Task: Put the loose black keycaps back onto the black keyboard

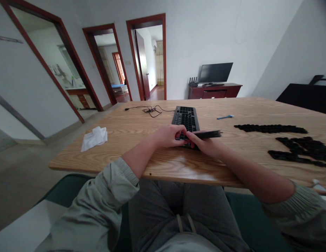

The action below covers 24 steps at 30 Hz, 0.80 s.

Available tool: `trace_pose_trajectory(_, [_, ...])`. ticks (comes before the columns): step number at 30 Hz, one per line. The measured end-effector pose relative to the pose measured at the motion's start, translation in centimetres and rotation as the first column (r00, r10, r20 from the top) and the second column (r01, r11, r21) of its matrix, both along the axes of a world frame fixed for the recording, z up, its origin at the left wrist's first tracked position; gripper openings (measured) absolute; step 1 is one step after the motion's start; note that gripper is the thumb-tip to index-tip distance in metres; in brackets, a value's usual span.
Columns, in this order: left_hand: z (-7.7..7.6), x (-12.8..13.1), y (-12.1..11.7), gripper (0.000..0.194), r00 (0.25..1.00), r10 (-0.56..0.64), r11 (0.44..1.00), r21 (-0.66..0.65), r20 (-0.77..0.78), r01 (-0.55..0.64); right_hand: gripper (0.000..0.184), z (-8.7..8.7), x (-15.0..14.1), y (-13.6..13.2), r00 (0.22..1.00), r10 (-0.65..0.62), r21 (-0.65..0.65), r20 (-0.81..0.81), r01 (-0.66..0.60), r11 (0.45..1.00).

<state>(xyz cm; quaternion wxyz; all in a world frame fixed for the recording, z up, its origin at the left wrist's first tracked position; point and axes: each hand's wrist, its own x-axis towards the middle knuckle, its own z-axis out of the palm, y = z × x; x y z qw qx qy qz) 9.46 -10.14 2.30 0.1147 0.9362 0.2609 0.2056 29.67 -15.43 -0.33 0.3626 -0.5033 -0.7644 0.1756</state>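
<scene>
A black keyboard lies lengthwise on the wooden table, its cable trailing to the far left. My left hand rests curled on the near end of the keyboard, fingers closed against the keys. My right hand is beside it, fingers closed round a long black bar-shaped key that sticks out to the right, level with the table.
Rows of loose black keycaps and a larger heap lie at the right. A small blue tool lies beyond them. A crumpled white cloth sits at the left. Doorways and a monitor on a cabinet stand behind.
</scene>
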Motion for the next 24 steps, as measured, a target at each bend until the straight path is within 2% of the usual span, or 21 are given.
trace_pose_trajectory(3, [-0.1,-0.1,0.2,0.018,1.0,0.01,1.0,0.007,-0.012,-0.01,0.028,0.0,0.1,-0.1,0.998,0.065,0.072,0.004,-0.065,0.995])
trace_pose_trajectory(7, [0.0,-0.3,0.3,0.019,1.0,-0.013,0.999,-0.03,0.015,0.014,0.033,-0.3,0.5,0.3,0.991,0.132,0.086,-0.006,-0.131,0.988])
trace_pose_trajectory(14, [0.0,-0.4,0.8,0.025,0.997,-0.034,0.999,-0.026,0.062,0.035,0.029,-0.6,0.9,0.9,0.998,0.057,0.148,-0.003,-0.056,0.987])
trace_pose_trajectory(19, [0.0,-0.4,1.0,0.02,0.991,-0.119,0.993,-0.012,0.063,0.12,0.026,0.2,0.7,0.4,0.99,0.1,0.033,-0.096,-0.097,0.995])
trace_pose_trajectory(24, [0.4,-0.4,0.6,0.02,0.987,-0.133,0.991,-0.017,0.092,0.135,0.036,0.5,0.6,0.4,0.954,0.054,-0.124,-0.295,-0.094,0.988])
